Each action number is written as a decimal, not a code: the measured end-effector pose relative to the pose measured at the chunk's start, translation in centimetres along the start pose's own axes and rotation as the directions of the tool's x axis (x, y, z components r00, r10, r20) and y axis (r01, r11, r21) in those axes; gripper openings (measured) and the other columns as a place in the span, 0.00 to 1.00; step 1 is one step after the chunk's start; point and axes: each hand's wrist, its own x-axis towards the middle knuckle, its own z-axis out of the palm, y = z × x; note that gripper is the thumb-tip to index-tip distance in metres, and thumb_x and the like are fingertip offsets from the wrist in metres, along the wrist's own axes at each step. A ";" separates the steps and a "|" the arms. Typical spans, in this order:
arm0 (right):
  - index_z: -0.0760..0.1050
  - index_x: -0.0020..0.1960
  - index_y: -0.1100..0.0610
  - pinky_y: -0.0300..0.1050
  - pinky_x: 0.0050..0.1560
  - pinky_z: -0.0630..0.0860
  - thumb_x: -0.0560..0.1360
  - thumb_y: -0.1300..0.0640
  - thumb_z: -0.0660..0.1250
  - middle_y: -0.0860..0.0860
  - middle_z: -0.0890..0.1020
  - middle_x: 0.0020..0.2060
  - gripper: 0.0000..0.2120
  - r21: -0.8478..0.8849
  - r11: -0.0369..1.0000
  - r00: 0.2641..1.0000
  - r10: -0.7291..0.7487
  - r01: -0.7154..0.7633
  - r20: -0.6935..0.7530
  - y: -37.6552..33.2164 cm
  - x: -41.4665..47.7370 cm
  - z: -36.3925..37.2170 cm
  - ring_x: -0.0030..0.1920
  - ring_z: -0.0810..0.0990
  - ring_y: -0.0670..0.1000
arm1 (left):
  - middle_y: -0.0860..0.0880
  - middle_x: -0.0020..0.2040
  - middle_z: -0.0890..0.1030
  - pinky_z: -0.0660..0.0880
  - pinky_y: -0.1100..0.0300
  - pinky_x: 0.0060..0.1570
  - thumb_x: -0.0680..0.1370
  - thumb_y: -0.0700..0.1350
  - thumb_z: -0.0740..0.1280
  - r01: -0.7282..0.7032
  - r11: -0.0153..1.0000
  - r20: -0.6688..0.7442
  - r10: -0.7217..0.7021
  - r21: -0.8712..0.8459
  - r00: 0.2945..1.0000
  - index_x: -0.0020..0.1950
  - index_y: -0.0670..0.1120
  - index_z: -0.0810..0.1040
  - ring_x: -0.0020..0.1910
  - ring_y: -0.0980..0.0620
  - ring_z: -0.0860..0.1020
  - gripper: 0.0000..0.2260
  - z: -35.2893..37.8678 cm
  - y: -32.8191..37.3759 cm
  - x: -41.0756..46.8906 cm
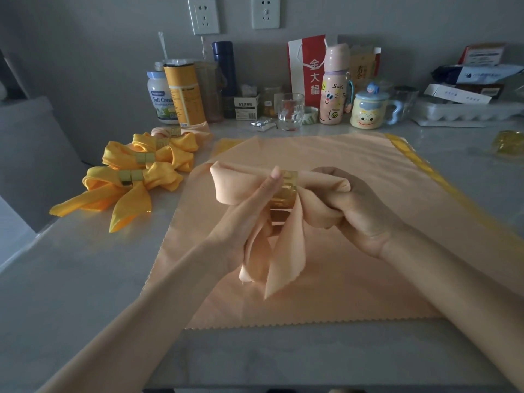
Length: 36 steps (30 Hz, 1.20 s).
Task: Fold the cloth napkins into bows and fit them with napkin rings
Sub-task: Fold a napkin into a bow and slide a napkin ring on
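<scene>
A peach napkin bow (pixel 235 184) is held above the table, with a gold napkin ring (pixel 286 191) round its middle and two tails (pixel 283 259) hanging down. My left hand (pixel 255 211) holds the bow's left loop, one finger stretched up beside the ring. My right hand (pixel 360 211) grips the right loop. Three finished yellow bows (pixel 158 177) with gold rings lie at the left, and a peach bow (pixel 198 130) sits behind them. Flat peach napkins (pixel 354 171) lie under my hands over a yellow one (pixel 405 148).
Along the wall stand tins (pixel 183 92), a blue flask (pixel 225 66), a glass (pixel 290 110), a pink bottle (pixel 334 83), a lidded cartoon mug (pixel 368 109) and an egg tray (pixel 465 110). Loose gold rings (pixel 507 141) lie at the far right. A grey chair (pixel 34 154) stands left.
</scene>
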 end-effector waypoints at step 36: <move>0.73 0.52 0.63 0.32 0.24 0.62 0.82 0.59 0.54 0.45 0.74 0.25 0.11 -0.289 0.952 0.995 0.102 -0.098 -0.001 0.7 -1.5 3.2 0.22 0.66 0.42 | 0.48 0.40 0.79 0.72 0.55 0.52 0.75 0.52 0.65 -0.018 0.975 0.002 0.019 -0.221 1.000 0.49 0.45 0.77 0.40 0.53 0.77 0.11 -0.3 -1.5 0.2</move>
